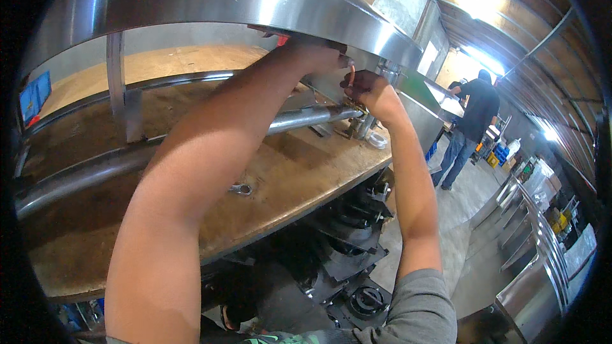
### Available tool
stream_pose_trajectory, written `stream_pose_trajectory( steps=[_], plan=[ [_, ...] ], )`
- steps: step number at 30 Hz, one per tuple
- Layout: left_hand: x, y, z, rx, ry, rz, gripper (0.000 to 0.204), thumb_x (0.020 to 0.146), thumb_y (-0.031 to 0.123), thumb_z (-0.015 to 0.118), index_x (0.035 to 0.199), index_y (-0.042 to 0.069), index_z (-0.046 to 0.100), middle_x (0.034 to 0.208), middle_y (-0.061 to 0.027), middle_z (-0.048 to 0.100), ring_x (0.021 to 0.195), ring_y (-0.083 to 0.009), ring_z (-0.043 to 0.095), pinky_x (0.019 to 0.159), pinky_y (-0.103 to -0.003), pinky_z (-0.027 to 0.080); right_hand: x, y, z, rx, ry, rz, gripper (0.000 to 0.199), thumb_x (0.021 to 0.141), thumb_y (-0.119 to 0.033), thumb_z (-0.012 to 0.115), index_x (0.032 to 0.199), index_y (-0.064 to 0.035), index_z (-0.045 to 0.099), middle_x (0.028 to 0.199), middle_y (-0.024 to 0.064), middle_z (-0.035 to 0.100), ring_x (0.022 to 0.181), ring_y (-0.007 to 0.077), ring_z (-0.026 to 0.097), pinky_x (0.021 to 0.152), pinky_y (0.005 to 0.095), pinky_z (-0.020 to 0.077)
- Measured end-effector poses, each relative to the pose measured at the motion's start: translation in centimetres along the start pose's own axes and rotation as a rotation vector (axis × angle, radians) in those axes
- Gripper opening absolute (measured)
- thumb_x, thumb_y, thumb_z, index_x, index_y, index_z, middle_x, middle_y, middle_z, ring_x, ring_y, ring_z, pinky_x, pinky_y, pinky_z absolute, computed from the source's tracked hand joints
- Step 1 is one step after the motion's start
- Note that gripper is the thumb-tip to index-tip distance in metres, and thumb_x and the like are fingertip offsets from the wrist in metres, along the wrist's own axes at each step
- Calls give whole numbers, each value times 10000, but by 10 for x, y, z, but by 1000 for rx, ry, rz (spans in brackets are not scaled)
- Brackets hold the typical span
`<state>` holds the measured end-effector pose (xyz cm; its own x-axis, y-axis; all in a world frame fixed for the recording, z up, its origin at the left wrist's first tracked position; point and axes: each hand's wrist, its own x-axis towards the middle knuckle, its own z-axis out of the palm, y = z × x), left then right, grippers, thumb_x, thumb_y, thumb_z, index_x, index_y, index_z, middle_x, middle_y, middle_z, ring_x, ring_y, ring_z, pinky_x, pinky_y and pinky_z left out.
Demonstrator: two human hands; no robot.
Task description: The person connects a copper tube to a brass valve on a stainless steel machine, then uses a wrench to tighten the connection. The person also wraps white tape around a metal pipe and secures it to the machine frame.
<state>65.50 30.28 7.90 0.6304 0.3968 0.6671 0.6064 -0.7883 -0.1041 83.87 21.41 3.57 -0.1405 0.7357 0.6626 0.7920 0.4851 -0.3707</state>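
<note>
A broad curved stainless-steel panel (pixel 191 0) spans the top of the view. My left hand (pixel 317 55) reaches up beneath its lower edge. Its fingers are mostly hidden there, close to a small red thing (pixel 282 40). Just to the right, my right hand (pixel 366 86) is closed with its fingers curled, beside a thin orange-brown piece (pixel 352 75) too small to name. Below both hands a round steel tube (pixel 312 116) runs along the wooden tabletop (pixel 293 165). The ring end of a wrench (pixel 241 188) shows by my left forearm.
A white tape roll (pixel 377 141) lies near the tabletop's right end. A steel upright (pixel 116 76) stands at left. Dark machine parts (pixel 350 242) sit below the table. Another person (pixel 473 114) stands farther off; curved steel frames (pixel 529 242) are at right.
</note>
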Motion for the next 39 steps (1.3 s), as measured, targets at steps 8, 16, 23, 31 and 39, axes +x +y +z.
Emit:
stream_pose_trajectory(
  steps=[8,16,23,31,39],
  plan=[
    [-5,8,-16,3,-137,-53,513,954,525,456,1231,124,615,1223,-139,626,1133,-335,584,1007,-469,420,3,4,-4,-298,-55,-87,263,819,-218,705,968,-3,685,955,162,700,868,262,675,803,330,501],
    [2,3,-8,-35,-152,-7,524,961,518,445,1285,128,579,1312,-138,577,1207,-345,538,1064,-462,373,0,3,0,214,-43,49,315,787,-249,739,976,-1,688,976,157,699,843,244,665,791,330,501],
    [2,4,-8,2,-138,-20,520,953,517,468,1263,120,595,1275,-135,604,1167,-340,563,1035,-465,401,3,-2,-2,-251,-37,140,358,797,-291,735,1028,-22,687,990,144,697,883,247,654,817,335,488],
    [-3,7,-15,22,-101,-24,549,953,538,448,1241,97,603,1268,-138,607,1154,-360,569,1031,-471,404,5,-3,-1,14,-61,99,328,794,-283,735,982,-17,690,959,142,692,829,246,646,780,347,496],
    [-3,6,-15,51,-86,12,534,960,526,436,1226,96,608,1224,-152,622,1135,-361,578,1021,-490,407,4,0,-1,250,-55,63,342,778,-280,750,968,-1,691,872,126,700,804,239,664,765,362,511]
  ],
)
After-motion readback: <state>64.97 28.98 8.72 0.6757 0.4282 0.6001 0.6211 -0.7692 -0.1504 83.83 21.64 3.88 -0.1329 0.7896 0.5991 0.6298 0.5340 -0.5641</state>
